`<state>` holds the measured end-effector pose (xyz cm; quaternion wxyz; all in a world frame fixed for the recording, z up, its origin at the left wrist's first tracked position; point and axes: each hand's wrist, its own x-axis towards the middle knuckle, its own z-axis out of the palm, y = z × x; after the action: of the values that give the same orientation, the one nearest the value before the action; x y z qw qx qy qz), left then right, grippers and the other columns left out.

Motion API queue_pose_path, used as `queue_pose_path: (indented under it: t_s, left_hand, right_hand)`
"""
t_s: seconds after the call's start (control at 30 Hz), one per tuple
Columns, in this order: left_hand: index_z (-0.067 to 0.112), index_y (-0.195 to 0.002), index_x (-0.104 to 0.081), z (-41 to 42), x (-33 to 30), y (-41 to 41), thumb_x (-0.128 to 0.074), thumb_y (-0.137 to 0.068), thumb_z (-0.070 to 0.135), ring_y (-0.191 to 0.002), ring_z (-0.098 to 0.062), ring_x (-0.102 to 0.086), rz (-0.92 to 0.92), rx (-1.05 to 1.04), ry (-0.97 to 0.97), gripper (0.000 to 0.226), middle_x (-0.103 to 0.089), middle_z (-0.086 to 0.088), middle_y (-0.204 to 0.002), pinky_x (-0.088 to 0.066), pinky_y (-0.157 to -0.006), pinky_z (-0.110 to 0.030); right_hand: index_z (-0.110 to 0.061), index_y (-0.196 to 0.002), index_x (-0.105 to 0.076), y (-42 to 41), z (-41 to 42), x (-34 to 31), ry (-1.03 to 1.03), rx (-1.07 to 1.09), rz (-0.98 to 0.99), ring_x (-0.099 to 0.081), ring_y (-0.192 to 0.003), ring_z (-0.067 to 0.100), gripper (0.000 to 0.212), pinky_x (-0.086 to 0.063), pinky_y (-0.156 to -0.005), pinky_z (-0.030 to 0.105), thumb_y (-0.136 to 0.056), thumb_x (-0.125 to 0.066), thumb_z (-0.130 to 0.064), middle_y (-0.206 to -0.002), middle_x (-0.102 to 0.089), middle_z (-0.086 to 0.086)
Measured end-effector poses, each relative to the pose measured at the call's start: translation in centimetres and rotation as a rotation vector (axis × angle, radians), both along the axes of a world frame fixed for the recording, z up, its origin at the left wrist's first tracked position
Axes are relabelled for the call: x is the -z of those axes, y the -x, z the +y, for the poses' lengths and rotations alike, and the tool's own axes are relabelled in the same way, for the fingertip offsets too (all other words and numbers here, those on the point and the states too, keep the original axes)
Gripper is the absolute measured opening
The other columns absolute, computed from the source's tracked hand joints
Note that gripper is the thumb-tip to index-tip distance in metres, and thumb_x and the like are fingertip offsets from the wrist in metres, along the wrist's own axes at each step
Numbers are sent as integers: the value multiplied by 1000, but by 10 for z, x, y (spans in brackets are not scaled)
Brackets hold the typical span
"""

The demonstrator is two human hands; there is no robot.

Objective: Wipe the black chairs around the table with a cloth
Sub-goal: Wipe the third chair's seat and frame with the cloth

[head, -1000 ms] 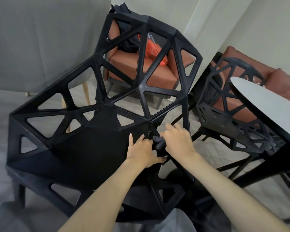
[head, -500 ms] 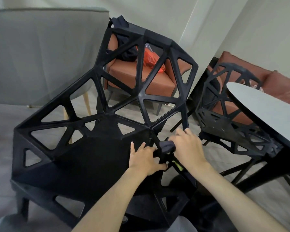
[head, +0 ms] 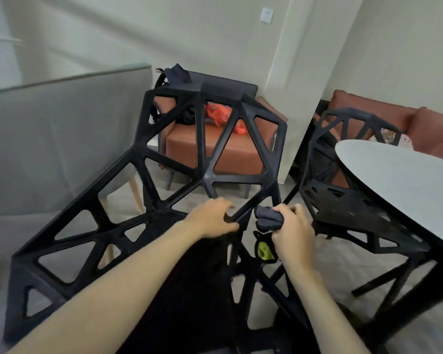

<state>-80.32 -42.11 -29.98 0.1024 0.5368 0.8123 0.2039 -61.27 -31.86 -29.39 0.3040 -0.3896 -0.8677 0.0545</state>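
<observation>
Right hand (head: 290, 229) clamped on the balled cloth (head: 268, 218), touching the near chair (head: 149, 226) at its right armrest strut. Left hand (head: 213, 220) curled over the frame just left of it. I read the strut's long axis as running up-left toward the backrest; right hand nearer. Second chair (head: 348, 200) sits right, beside table (head: 404, 180)

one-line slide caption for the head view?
Right hand grips dark cloth beside lattice black chair; left hand holds its strut.
</observation>
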Motion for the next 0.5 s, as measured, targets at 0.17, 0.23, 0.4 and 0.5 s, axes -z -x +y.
queue_pose_path:
  t_s: [0.17, 0.23, 0.4, 0.5]
  left_hand:
    - [17, -148, -48, 51, -58, 53, -59, -100, 34, -134, -28, -49, 239, -180, -179, 52, -48, -4, -148, -49, -103, -50]
    - [15, -147, -48, 67, -74, 66, -59, -99, 32, -130, -31, -49, 272, -251, -228, 52, -47, -7, -144, -50, -98, -48]
    - [10, -142, -44, 93, -89, 74, -67, -95, 32, -117, -33, -59, 291, -401, -457, 57, -57, -11, -132, -50, -93, -46]
    - [12, -141, -40, 100, -78, 80, -66, -97, 38, -113, -32, -64, 283, -481, -381, 57, -67, -6, -116, -43, -107, -55]
  right_hand:
    - [-30, -114, -66, 0, 0, 6, 33, -6, 68, -57, -87, 14, 41, -55, -79, 35, -81, -77, -7, -109, -51, -8]
    - [-31, -114, -66, 1, 1, 7, 61, -12, 93, -58, -88, 13, 41, -58, -79, 37, -82, -77, -7, -110, -50, -10]
    - [-36, -117, -63, 2, 3, 10, 87, 23, 101, -54, -92, 12, 52, -58, -75, 35, -79, -77, -3, -111, -42, -15]
    - [-35, -115, -65, 4, 7, 16, 73, 7, 107, -55, -93, 14, 53, -58, -75, 37, -76, -78, -2, -113, -45, -13]
